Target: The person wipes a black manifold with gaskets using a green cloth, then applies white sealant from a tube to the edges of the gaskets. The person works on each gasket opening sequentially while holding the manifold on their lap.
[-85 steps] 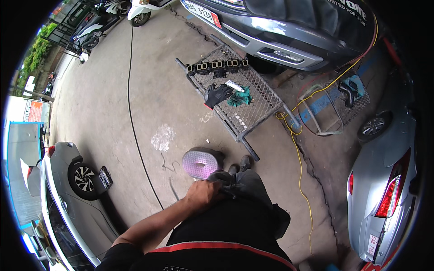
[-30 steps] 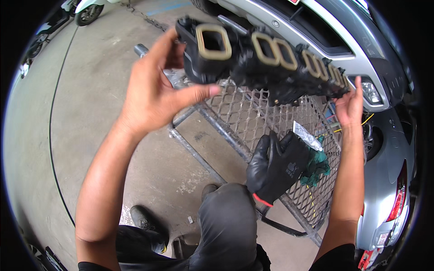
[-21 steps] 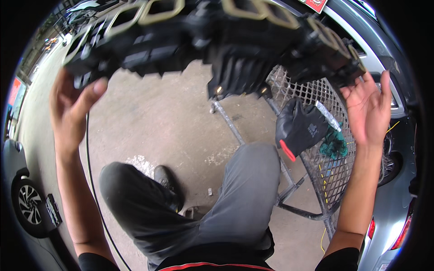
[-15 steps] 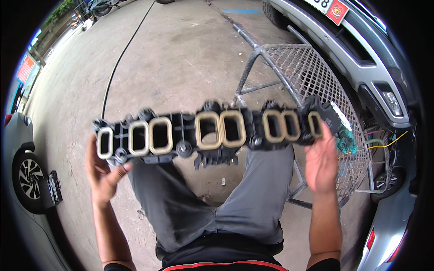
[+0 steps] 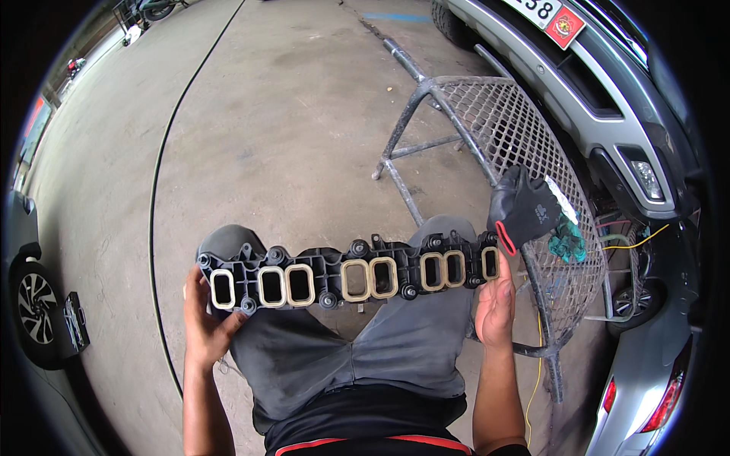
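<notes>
A long black intake manifold [image 5: 327, 287] lies across my thighs, its ports facing up. Tan gaskets ring its several oval openings, and bolts stand along both edges. My left hand [image 5: 207, 319] grips its left end, thumb on the near edge and fingers round the outer side. At the other end my right hand [image 5: 496, 308] holds it, with the palm turned inward and the fingers partly hidden behind the part. Just beyond that hand, a black work glove [image 5: 526, 209] with a red cuff rests on the metal mesh rack [image 5: 487, 121].
A green rag [image 5: 567, 239] lies on the rack beside the glove. At right stands a car with a grey bumper [image 5: 578, 83]. A black cable [image 5: 158, 167] runs along the concrete floor at left. Near a car wheel [image 5: 36, 304] sits an open tool case [image 5: 75, 321].
The manifold has come down and toward my lap, with both hands still on its ends. More of the black glove and my knees shows now.
</notes>
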### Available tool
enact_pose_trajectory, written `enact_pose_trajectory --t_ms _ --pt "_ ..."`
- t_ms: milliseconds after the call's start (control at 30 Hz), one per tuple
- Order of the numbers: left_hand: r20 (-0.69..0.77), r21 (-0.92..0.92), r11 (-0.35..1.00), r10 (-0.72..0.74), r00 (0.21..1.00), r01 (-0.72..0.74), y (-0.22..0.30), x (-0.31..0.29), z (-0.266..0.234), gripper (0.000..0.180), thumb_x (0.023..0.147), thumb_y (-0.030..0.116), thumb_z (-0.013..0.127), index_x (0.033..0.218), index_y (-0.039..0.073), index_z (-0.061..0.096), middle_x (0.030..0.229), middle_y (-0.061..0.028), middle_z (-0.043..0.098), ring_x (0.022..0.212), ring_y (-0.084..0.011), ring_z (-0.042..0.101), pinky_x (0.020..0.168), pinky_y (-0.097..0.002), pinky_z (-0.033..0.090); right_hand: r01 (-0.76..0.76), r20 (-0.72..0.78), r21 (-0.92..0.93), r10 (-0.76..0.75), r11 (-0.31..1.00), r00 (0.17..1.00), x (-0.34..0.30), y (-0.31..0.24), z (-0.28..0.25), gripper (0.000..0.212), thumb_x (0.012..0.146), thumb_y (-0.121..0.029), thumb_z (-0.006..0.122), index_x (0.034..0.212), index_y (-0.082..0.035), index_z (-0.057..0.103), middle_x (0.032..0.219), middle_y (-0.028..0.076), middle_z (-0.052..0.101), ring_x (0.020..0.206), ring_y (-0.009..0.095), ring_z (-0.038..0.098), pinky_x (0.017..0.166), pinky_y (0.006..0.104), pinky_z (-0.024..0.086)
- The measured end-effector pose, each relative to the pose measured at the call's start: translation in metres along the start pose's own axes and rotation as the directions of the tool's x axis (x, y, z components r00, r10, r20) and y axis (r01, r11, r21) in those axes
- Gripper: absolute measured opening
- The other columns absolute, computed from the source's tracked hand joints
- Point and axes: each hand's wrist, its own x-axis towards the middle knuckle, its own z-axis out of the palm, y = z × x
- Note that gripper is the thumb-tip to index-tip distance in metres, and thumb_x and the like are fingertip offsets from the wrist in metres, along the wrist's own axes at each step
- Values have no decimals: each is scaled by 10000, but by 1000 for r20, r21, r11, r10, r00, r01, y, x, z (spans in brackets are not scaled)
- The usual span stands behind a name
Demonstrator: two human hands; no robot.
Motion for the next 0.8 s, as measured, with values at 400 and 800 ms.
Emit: enact_pose_trajectory --t_ms 400,800 --pt "53 130 984 113 992 -119 27 28 -27 1471 614 945 741 1655 11 284 1594 -288 441 1477 -389 450 1206 -549 322 39 -265 -806 -418 591 869 33 -80 -112 262 998 -199 709 1146 13 746 1156 147 753 1128 271 694 1031 389 509" --pt "-294 224 775 632 717 -591 87 24 11 984 905 711 704 1501 -36 471 1257 -180 646 1108 -287 654 952 -403 503 -188 -187 -982 -44 -21 981 171 -54 -260 345 887 -282 805 1133 -63 701 1182 166 716 1177 403 636 988 520 486"
